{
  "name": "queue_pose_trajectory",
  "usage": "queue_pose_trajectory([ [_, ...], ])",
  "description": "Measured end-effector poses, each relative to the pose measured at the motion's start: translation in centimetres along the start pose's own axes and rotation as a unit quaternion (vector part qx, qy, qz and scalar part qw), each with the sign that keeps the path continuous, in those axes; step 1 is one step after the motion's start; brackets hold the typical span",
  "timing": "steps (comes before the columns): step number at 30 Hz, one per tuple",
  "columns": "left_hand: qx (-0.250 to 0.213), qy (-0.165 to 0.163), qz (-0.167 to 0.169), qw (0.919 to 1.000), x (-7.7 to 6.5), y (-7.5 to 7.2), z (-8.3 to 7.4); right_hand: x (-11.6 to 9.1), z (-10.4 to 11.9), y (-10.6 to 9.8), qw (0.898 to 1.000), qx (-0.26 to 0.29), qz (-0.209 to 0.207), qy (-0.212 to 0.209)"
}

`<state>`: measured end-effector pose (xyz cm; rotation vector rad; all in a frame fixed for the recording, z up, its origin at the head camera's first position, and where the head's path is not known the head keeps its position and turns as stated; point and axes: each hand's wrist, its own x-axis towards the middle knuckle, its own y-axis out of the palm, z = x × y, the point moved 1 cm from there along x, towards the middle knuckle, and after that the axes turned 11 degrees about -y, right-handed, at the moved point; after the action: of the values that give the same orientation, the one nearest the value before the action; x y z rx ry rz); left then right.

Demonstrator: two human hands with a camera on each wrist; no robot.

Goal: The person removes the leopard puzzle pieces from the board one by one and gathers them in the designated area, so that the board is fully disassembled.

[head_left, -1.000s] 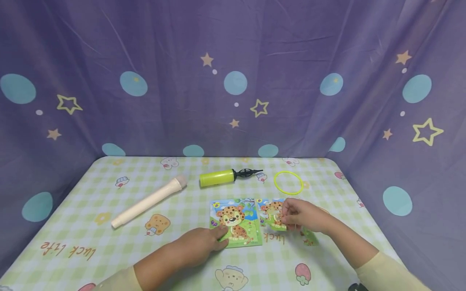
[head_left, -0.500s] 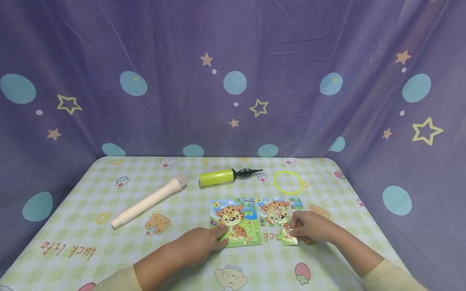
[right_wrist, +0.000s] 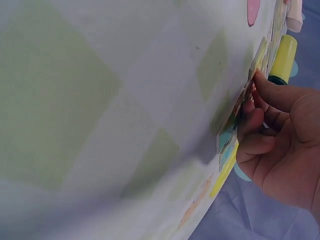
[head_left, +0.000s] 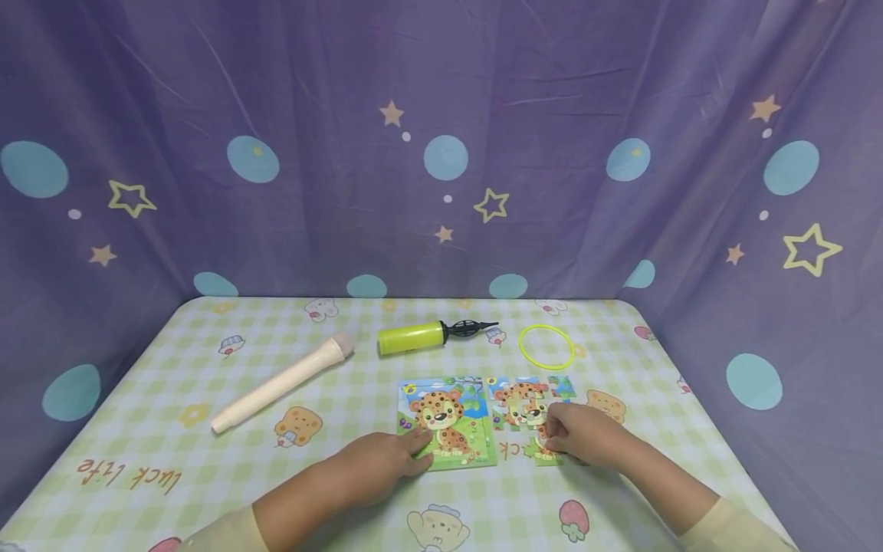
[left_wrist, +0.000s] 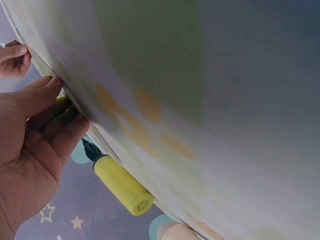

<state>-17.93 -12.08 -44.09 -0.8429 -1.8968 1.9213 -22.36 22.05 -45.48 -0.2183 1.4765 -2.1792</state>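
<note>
In the head view, a square leopard-picture puzzle board (head_left: 451, 425) lies on the table. My left hand (head_left: 375, 464) holds its near left corner, thumb and fingertips at the edge. Right of the board, several leopard puzzle pieces (head_left: 513, 391) lie loosely joined, with a gap toward the upper right. My right hand (head_left: 586, 433) pinches a green-and-spotted puzzle piece (head_left: 548, 458) just below them, thumb and finger on its right side. Its thumb (right_wrist: 275, 92) shows against the piece's edge in the right wrist view. Part of that piece is hidden behind the fingers.
A yellow hand pump (head_left: 412, 337) with a black nozzle lies behind the board. Beside it to the right is a yellow ring (head_left: 546, 346). A pale microphone-shaped stick (head_left: 283, 383) lies at the left. Behind the checked tablecloth (head_left: 345, 529) hangs a purple curtain (head_left: 331, 215).
My right hand has moved down and slightly right with the puzzle piece, away from the top row, uncovering the pieces there, then a little left. The left hand stays on the board.
</note>
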Motion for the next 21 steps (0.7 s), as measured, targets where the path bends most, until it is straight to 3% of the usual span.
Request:
queue_pose_trajectory([
  [9, 0.006, -0.001, -0.002, 1.0, 0.0, 0.2, 0.1, 0.6, 1.2, -0.4, 0.999, -0.025, 0.014, -0.029],
  [14, 0.009, 0.005, -0.007, 0.9999, 0.1, 0.3, 0.2, 2.5, 3.1, -0.9, 0.997, 0.021, 0.014, -0.078],
  [21, -0.012, -0.002, -0.004, 0.9999, 0.1, 0.1, 0.3, 5.6, 7.6, 0.4, 0.98, 0.119, 0.035, -0.153],
])
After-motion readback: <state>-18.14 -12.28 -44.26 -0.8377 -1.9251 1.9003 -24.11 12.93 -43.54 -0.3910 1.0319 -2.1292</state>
